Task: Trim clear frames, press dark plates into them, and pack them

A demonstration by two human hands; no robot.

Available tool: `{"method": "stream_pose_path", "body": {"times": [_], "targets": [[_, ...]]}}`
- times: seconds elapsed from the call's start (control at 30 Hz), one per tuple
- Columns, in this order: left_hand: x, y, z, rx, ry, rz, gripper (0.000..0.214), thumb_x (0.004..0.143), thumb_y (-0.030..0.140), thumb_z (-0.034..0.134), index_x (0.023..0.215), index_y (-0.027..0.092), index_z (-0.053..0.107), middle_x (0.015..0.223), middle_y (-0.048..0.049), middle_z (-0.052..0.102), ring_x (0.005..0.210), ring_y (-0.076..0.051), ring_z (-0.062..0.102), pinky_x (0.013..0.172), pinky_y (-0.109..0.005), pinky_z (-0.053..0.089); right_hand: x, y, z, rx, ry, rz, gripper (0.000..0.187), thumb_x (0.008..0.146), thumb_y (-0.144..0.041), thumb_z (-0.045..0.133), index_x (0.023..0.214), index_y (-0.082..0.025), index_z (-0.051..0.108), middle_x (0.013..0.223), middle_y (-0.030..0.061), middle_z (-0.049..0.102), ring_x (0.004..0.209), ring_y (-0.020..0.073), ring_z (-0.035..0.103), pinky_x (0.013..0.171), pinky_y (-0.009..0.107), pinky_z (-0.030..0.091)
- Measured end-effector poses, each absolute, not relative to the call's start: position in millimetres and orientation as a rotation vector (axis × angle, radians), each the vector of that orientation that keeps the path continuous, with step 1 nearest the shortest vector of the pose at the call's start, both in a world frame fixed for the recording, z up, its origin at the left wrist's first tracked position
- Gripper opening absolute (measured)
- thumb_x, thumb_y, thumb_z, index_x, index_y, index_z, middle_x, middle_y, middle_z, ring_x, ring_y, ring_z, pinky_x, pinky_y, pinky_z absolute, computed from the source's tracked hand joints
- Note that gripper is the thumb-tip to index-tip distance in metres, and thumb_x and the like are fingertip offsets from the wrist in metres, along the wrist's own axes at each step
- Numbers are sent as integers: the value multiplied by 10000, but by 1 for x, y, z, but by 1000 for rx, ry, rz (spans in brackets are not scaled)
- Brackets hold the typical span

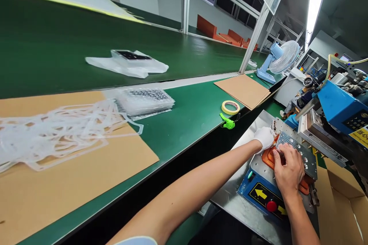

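My left hand [263,138], in a white glove, is at the far left corner of a metal plate [309,157] with round holes or studs. Its fingers are bent and partly hidden. My bare right hand [289,168] lies over the plate's near edge, fingers curled on top and the thumb apart, close to an orange part [268,157]. The plate sits on a blue machine base [245,183] with a red button [271,206] and yellow arrows. What lies under my fingers is hidden.
The blue press head [342,107] hangs just right of my hands. An open cardboard box [342,203] stands below it. On the green bench are a tape roll [223,109], a green clamp [228,123], stacked clear-plastic pieces [143,103], white cut-out frames [57,134] and a fan [270,65].
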State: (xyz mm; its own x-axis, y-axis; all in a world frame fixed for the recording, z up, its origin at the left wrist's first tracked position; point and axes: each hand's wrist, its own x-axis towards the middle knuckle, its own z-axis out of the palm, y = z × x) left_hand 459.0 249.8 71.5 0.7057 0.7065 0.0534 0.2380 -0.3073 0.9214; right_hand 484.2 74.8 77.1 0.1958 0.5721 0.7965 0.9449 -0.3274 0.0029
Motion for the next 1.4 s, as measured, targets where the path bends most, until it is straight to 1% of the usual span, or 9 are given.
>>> {"method": "stream_pose_path", "body": {"times": [0.2,0.37,0.47,0.6,0.8,1.03,1.17,1.3,1.4], "targets": [[460,249,79,1815,674,556,167,1010,301,677,970,141,701,943,-36,716,902,-182,677,883,-376,566,485,75,76,-1995,-1410,-1010,274,1055,-450,640,1160,-231,767,1253,98,775,1194,304,679,1043,452,497],[461,250,85,1784,679,578,221,1039,340,634,951,142,681,906,-22,695,816,-163,661,785,-322,568,485,74,75,-2018,-1401,-977,256,1054,-426,644,1159,-230,768,1273,105,766,1203,306,673,1052,461,494],[460,250,87,1795,683,627,159,1029,248,578,970,134,673,920,-38,711,821,-155,651,774,-285,535,485,74,74,-2025,-1395,-983,263,1053,-426,645,1174,-228,769,1280,107,763,1212,309,668,1053,466,489],[458,247,93,1873,673,668,154,966,192,556,1006,146,698,980,-69,755,882,-179,660,835,-286,518,484,75,75,-2027,-1402,-988,271,1063,-436,629,1181,-234,765,1272,92,766,1203,302,667,1067,454,472],[440,242,85,2109,583,649,325,1010,243,457,909,161,754,1066,-166,770,1050,-291,694,1042,-422,491,481,73,78,-2065,-1397,-968,275,1073,-446,601,1190,-251,756,1266,82,763,1193,305,657,1054,451,462],[429,243,70,2291,329,609,301,885,173,592,1130,205,765,1300,-120,744,1258,-333,636,1144,-455,460,482,73,73,-2086,-1386,-950,248,1060,-405,615,1202,-255,752,1279,80,754,1219,305,643,1075,460,460],[426,241,75,2323,274,619,452,812,179,670,1259,209,736,1433,-123,689,1372,-350,579,1227,-485,402,482,73,78,-2085,-1419,-900,273,1045,-372,621,1251,-229,729,1303,99,736,1251,324,630,1087,517,488],[395,227,66,2091,466,670,544,938,218,523,1476,208,601,1594,-109,569,1480,-260,521,1279,-403,359,479,35,87,-1934,-1475,-823,349,1050,-341,600,1370,-225,675,1433,131,662,1434,341,512,1169,577,463],[354,208,37,1882,643,652,588,1024,299,372,1575,120,476,1626,-157,524,1513,-249,495,1286,-402,352,481,-28,63,-1889,-1065,-815,449,1043,-395,612,1463,-234,609,1536,159,573,1473,350,489,1216,604,413]]}}
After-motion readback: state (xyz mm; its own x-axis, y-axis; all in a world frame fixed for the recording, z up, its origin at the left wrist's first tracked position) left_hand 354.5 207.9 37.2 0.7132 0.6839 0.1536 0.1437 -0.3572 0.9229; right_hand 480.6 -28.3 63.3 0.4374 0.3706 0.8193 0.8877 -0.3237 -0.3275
